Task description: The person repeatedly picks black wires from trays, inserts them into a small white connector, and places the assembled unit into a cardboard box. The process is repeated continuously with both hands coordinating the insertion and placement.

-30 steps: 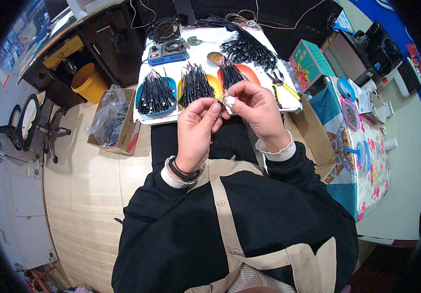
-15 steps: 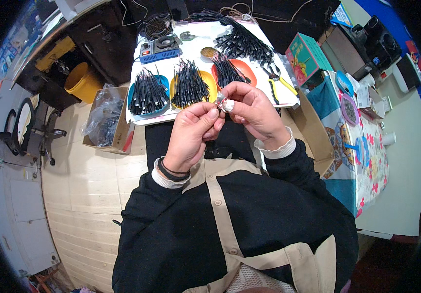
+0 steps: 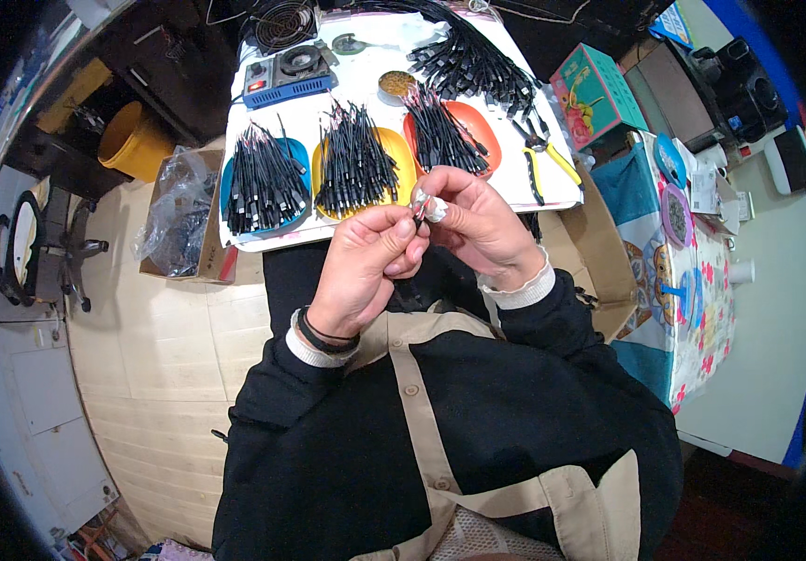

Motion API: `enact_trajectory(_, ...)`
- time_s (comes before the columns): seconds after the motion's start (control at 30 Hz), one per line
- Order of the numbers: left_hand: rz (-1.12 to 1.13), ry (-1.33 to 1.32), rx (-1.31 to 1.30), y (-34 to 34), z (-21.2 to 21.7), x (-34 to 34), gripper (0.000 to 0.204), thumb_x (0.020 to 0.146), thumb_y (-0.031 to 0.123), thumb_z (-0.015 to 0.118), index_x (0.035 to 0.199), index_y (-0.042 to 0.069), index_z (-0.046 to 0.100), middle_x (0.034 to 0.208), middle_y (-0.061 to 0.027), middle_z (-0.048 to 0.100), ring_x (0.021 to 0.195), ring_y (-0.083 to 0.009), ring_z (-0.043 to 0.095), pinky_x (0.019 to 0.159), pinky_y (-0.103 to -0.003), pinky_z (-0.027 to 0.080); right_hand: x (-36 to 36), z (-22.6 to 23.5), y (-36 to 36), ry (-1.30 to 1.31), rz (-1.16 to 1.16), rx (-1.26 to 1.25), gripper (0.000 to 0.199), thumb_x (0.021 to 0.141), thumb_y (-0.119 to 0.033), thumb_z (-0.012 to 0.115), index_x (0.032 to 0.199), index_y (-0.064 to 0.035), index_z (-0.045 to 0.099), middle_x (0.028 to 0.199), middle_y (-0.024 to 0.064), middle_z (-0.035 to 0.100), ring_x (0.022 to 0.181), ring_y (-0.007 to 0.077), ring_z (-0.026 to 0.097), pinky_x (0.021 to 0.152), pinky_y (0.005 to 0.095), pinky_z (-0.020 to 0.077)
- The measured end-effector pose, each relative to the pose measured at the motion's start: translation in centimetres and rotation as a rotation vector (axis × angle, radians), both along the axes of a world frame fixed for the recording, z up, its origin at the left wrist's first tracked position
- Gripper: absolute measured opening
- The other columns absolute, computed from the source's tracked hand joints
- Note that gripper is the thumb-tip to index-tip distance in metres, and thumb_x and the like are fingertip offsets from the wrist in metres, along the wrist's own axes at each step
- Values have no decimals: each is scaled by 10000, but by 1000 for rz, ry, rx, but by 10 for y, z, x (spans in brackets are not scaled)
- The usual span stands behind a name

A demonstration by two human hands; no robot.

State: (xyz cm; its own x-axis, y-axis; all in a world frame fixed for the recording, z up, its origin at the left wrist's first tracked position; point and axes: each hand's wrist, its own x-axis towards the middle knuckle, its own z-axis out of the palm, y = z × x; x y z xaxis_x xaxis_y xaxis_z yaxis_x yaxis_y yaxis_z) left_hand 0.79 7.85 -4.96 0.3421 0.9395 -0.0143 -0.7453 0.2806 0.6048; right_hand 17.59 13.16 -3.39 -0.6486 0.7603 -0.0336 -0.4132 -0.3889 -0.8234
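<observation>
In front of my body, my left hand pinches a thin black cable between thumb and forefinger. My right hand is closed on the fine red and light wires at the cable's end, close against the left fingertips. White wrapping covers the tips of my right thumb and finger. Beyond the hands are a blue plate, a yellow plate and an orange plate, each heaped with short black cables. Yellow-and-black wire strippers lie to the right of the orange plate.
A white table bears a blue hot plate, a round tin and a heap of black cables. Cardboard boxes stand at left and right. A flowered cloth covers the right-hand table.
The view has shifted, so the table's things look nearer and its left part sits further left. Both hands stay together, still pinching the cable and its wires; the wire ends show more clearly.
</observation>
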Motion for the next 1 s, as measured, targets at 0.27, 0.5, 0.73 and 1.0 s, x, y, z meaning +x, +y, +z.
enact_trajectory(0.27, 107, 630, 232, 13, 0, -12, 174, 929, 54, 569, 1047, -48, 646, 763, -27, 627, 695, -78, 570, 624, -190, 443, -2, -7, 19, 15, 34, -190, 248, 894, -84, 590, 1125, -40, 512, 973, 41, 584, 834, 111, 586, 677, 249, 486)
enact_trajectory(0.5, 156, 434, 194, 34, -12, -14, 158, 935, 47, 571, 1023, -65, 637, 785, -54, 621, 703, -84, 563, 618, -186, 430, 16, -19, 97, -291, 128, 64, 219, 914, -127, 583, 1112, -36, 564, 939, 33, 627, 743, 138, 631, 660, 276, 530)
enact_trajectory(0.73, 115, 345, 31, 44, -20, -21, 176, 953, 109, 560, 1019, -35, 639, 764, -26, 608, 670, -44, 526, 568, -157, 382, 57, -43, 335, -1656, -613, 890, 270, 801, -235, 653, 926, 3, 680, 893, 182, 691, 821, 324, 675, 747, 411, 525)
enact_trajectory(1.0, 126, 381, -7, 40, -20, -31, 167, 951, 103, 560, 1016, -25, 645, 753, -21, 612, 624, -27, 493, 540, -150, 356, 57, -68, 390, -1860, -585, 715, 377, 721, -315, 753, 892, 18, 707, 945, 219, 679, 911, 361, 656, 810, 405, 518)
